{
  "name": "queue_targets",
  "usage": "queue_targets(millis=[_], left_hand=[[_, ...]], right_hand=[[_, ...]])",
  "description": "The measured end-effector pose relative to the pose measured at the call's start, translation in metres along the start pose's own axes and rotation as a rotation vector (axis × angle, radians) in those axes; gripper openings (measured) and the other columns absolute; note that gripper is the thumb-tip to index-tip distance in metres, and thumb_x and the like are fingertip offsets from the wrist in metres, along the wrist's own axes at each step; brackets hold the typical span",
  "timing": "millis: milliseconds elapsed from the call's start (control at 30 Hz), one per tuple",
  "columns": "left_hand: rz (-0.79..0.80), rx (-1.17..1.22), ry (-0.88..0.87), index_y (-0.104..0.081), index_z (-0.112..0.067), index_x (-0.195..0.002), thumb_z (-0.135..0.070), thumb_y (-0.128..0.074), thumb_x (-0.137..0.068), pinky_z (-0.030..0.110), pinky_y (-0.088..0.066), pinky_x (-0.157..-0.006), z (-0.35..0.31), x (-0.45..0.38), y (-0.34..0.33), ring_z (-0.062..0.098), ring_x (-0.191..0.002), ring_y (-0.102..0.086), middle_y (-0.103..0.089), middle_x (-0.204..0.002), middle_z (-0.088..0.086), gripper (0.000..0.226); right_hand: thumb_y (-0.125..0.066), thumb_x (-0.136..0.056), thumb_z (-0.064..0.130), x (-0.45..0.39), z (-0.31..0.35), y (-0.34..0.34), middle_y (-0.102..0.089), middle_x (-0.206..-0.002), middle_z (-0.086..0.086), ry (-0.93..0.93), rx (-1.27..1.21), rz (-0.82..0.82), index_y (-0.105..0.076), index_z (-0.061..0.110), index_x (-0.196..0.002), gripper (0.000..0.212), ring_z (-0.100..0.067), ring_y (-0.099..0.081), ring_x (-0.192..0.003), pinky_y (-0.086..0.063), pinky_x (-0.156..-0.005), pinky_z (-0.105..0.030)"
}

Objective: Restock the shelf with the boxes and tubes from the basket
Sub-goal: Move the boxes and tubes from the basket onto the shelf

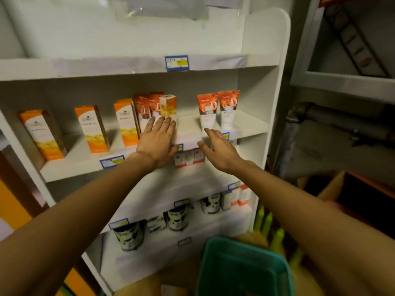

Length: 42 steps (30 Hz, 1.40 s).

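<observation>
Neither hand grips anything: our left hand (pixel 159 139) lies flat, straight fingers pressed against the front of an orange-and-white box (pixel 168 107) and the tubes (pixel 147 110) beside it on the shelf (pixel 192 129); our right hand (pixel 215 148) hovers relaxed and empty just off the shelf's front edge, below two upright tubes (pixel 218 108) near the right end.

Three more orange boxes (pixel 89 129) stand along the left half of the same shelf, well apart from one another; the box under our left hand stands mid-shelf, just in front of the tubes.

Handling, as we judge it: boxes are light cardboard, stiff but crushable; take them by the two narrow sides near the middle; a tall narrow box tips easily, so push low. Tubes are soft plastic, light, standing on their caps; take them at the lower body near the cap to avoid squeezing.

Containers: a green basket (pixel 213 263) sits low at the shelf unit's foot; we see nothing in the visible part of it; the rest is cut off. Lower shelves hold cans (pixel 128 236) and small boxes (pixel 188 159).
</observation>
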<state>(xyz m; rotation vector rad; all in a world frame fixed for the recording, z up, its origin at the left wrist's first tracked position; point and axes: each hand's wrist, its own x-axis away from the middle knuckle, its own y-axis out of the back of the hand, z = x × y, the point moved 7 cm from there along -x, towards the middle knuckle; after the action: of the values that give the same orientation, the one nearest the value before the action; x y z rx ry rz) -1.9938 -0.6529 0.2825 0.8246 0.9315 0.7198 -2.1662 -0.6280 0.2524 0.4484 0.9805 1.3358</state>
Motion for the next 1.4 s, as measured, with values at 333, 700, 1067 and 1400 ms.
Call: queue_targets(millis=[333, 700, 1067, 1400], left_hand=[[0.088, 0.133, -0.166, -0.037, -0.01, -0.147, -0.055, -0.052, -0.091, 0.045, -0.021, -0.121, -0.105, 0.069, -0.056, 0.03, -0.141, -0.034, -0.04, -0.151, 0.012, 0.073], [0.544, 0.275, -0.222, -0.04, -0.01, -0.139, -0.052, -0.056, -0.089, 0.043, -0.042, -0.097, -0.187, 0.184, -0.197, 0.033, -0.124, -0.048, -0.046, -0.14, 0.014, 0.067], [0.843, 0.422, -0.118, -0.037, -0.011, -0.148, -0.043, -0.05, -0.099, 0.043, -0.033, -0.112, -0.212, 0.249, -0.296, 0.032, -0.137, -0.041, -0.04, -0.153, 0.013, 0.061], [0.961, 0.37, -0.218, -0.029, -0.01, -0.152, -0.055, -0.041, -0.1, 0.043, -0.027, -0.115, -0.225, 0.287, -0.369, 0.033, -0.141, -0.034, -0.034, -0.156, 0.016, 0.07]], right_hand=[[-0.02, -0.104, 0.055, 0.108, -0.092, -0.024, -0.023, -0.163, -0.003, -0.161, 0.27, 0.086, -0.029, 0.019, -0.155, 0.063, -0.025, -0.006, -0.153, -0.009, -0.123, -0.045], [-0.025, -0.102, 0.057, 0.227, -0.181, -0.124, -0.023, -0.163, -0.007, -0.42, 0.349, 0.404, -0.022, 0.017, -0.156, 0.068, -0.026, -0.01, -0.152, -0.015, -0.119, -0.046], [-0.035, -0.1, 0.058, 0.28, -0.259, -0.229, -0.029, -0.159, -0.011, -0.566, 0.335, 0.573, -0.025, 0.013, -0.154, 0.071, -0.03, -0.02, -0.148, -0.023, -0.117, -0.048], [-0.036, -0.099, 0.058, 0.317, -0.297, -0.3, -0.039, -0.151, -0.017, -0.6, 0.287, 0.735, -0.037, 0.009, -0.146, 0.069, -0.035, -0.034, -0.138, -0.033, -0.111, -0.053]])
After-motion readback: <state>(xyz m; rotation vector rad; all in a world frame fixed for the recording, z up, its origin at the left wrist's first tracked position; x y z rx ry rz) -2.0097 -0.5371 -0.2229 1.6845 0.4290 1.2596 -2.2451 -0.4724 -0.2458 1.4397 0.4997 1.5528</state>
